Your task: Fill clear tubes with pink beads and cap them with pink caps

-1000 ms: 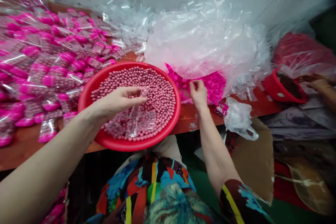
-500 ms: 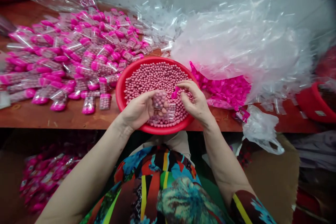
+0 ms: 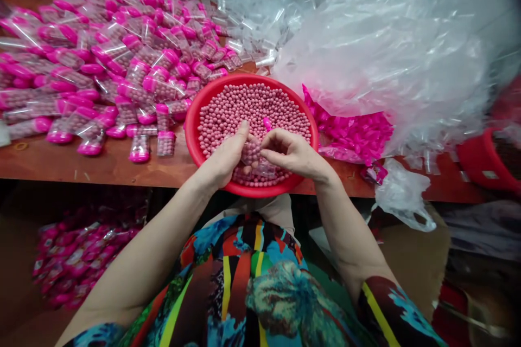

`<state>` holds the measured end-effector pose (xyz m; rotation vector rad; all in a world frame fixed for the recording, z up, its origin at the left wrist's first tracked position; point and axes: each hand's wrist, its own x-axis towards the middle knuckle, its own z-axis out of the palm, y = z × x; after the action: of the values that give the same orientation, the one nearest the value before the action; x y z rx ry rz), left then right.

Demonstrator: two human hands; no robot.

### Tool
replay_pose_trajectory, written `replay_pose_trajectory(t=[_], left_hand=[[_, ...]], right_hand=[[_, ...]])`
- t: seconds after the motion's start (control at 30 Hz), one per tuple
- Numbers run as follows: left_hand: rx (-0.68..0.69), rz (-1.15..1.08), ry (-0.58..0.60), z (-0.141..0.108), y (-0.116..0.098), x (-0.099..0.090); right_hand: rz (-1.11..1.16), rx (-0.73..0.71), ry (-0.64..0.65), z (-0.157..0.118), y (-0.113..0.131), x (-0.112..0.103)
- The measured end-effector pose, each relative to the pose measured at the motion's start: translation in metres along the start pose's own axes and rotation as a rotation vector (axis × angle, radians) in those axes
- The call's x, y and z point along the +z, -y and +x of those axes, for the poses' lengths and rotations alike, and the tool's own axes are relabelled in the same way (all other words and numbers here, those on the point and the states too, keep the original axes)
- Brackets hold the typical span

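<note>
A small clear plastic container (image 3: 251,153) full of pink beads sits in the closed fingers of my left hand (image 3: 228,157), above the red basin (image 3: 190,129). Clear tubing-like plastic (image 3: 265,168) shows under it, perhaps also in that hand. My right hand (image 3: 291,153) is pinched, thumb and forefinger meeting at the container's right side; what lies between the tips is hidden. Just beyond these fingers a bright pink cap (image 3: 267,123) sticks up; I cannot tell whether they hold it. Loose pink beads (image 3: 252,100) fill the basin.
Bead-filled containers with pink caps (image 3: 140,76) are heaped at the left. Pink caps (image 3: 358,138) lie right of the basin under a large translucent bag (image 3: 366,59). Clear empty containers (image 3: 260,27) lie behind. Another red basin (image 3: 480,162) stands at the far right.
My right hand has come left to the container and closed into a pinch. The pink cap has shifted left and now shows beyond the fingers. The view has tilted slightly downward.
</note>
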<state>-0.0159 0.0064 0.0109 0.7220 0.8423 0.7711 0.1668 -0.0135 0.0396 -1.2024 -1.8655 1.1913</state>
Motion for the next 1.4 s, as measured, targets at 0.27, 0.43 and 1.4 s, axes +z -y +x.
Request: replay_pose_trajectory(t=[0.27, 0.43, 1.4], left_hand=[[-0.063, -0.036, -0.007, 0.001, -0.003, 0.001], [-0.091, 0.012, -0.012, 0.007, 0.004, -0.003], [0.156, -0.194, 0.121, -0.003, -0.002, -0.007]], right_hand=[[0.041, -0.037, -0.045, 0.014, -0.001, -0.003], [-0.079, -0.108, 0.147, 0.016, 0.007, -0.015], [-0.239, -0.096, -0.342, 0.034, 0.005, 0.01]])
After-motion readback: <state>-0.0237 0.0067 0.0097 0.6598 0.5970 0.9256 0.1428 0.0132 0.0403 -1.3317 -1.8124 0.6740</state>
